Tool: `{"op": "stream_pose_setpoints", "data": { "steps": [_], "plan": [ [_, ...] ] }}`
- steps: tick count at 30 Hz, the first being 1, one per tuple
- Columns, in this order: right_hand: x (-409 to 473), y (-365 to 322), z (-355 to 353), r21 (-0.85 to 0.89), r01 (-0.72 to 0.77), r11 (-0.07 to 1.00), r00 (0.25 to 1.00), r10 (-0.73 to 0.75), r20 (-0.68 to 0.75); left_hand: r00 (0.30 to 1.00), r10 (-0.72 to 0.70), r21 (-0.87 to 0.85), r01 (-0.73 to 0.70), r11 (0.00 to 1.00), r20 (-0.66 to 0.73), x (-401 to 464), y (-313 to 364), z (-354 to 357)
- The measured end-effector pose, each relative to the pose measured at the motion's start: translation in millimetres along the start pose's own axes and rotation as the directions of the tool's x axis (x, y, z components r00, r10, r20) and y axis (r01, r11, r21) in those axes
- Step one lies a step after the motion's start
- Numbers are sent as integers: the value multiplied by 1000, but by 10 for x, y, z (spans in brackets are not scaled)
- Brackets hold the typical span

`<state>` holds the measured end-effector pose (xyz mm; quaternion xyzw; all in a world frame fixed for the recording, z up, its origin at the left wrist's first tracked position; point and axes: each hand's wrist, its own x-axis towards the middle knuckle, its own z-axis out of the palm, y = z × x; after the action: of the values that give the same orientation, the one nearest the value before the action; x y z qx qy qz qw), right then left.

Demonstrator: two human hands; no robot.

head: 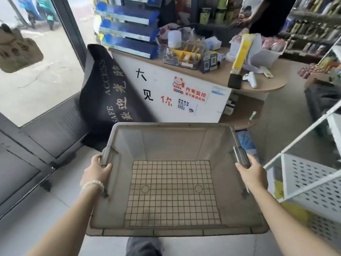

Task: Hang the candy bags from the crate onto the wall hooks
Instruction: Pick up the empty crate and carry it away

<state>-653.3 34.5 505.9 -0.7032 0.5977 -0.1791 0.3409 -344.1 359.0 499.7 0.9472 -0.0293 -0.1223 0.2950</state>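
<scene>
I carry a grey plastic crate (171,145) in front of me at waist height. Its grid-patterned bottom is bare; no candy bags lie in it. My left hand (96,171) grips the handle on the crate's left rim, with a white bead bracelet on that wrist. My right hand (251,172) grips the dark handle on the right rim. No wall hooks or candy bags can be seen in this view.
A white shop counter (184,97) with a wooden top stands straight ahead, crowded with small boxes. A black doormat (108,93) leans against its left end by the glass door (36,67). White perforated shelving (310,183) is close on my right. A person (265,13) stands behind the counter.
</scene>
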Motion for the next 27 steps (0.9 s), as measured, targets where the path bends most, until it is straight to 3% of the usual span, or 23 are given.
{"op": "stream_pose_setpoints", "data": {
  "steps": [11,15,20,27],
  "plan": [
    [855,-634,1025,-118,-288,950,952,272,-139,943,128,68,-156,985,306,2338,1007,690],
    [1200,-783,1334,-149,-353,924,930,329,-164,922,152,119,-206,971,355,2935,1344,973],
    [1618,-629,1751,-179,-415,892,904,383,-189,911,130,194,-220,956,391,3407,1500,1503],
    [2381,131,2613,-168,-499,850,865,478,-151,911,70,272,-194,942,407,3937,1358,2653]
  ]
}}
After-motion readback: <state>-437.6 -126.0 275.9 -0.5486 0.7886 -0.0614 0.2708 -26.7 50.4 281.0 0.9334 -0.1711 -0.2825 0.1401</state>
